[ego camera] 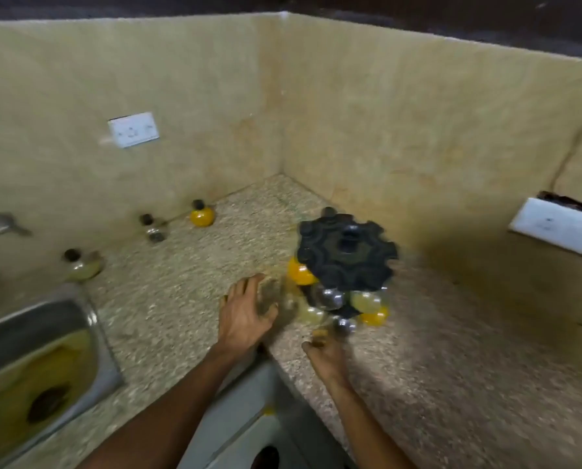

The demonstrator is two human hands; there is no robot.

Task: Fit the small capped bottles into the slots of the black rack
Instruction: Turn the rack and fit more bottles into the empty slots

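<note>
Both hands low in the frame, at the rack's near side.
My right hand (325, 352) looks curled, grip unclear through blur; left hand (245, 316) cups a pale bottle (311, 314) against the black rack (345, 252) at centre. Three capped bottles (201, 214) wait upper left. I judge a hard push could tip the loaded rack.

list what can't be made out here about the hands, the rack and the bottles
- Left hand: motion blur smears its fingertips, so whether it grips a bottle is unclear.
- Right hand: something small and blurred sits at its fingertips; unidentifiable.
- Black rack: its top hides the slots beneath; which hold bottles is unclear.
- Bottle by the wall: too blurred to tell its contents.
- Sink: cut off by the left edge.
</note>
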